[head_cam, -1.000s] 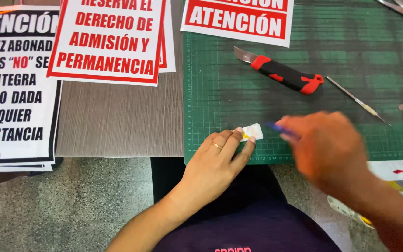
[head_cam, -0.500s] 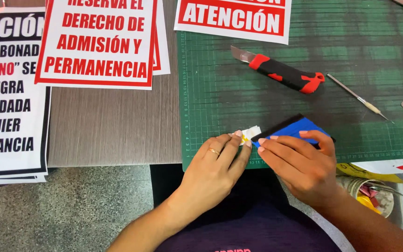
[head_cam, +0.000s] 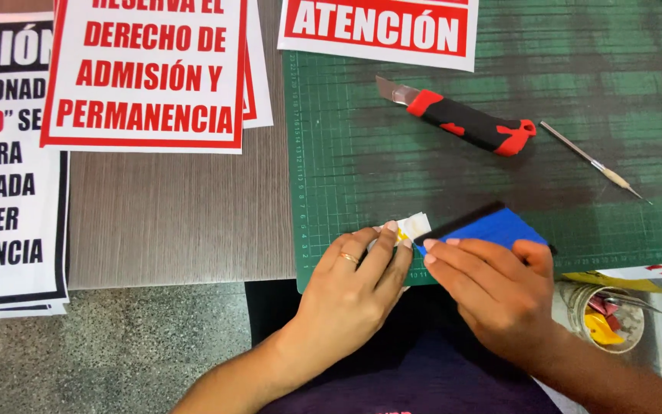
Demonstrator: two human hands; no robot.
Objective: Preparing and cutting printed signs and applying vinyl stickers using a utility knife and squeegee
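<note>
At the far left a black-lettered white sign [head_cam: 5, 169] is cut off by the frame's edge, and beside it a red-lettered sign [head_cam: 147, 73] loses its top to the upper border and covers most of another sheet beneath it. Bare wood-grain table [head_cam: 181, 218] lies between these papers and the green cutting mat [head_cam: 438, 176], whose near edge runs close to the table's front edge. The left hand [head_cam: 350, 295] rests at that near edge, its fingers curled down and pinching a small white piece with a yellow mark [head_cam: 411, 228]; most of that piece is hidden under the fingertips, so its full shape cannot be told. Just beside it the right hand [head_cam: 499, 291] grips a blue squeegee with a black edge [head_cam: 492, 226], fingers closed flat over its lower half, the black edge touching the white piece. Above, well apart from the hands, lie a red and black utility knife [head_cam: 461, 121] and a thin pointed tool [head_cam: 595, 162], with open mat between. At the right a clear cup of scraps [head_cam: 607, 318] sits partly hidden behind the right wrist.
</note>
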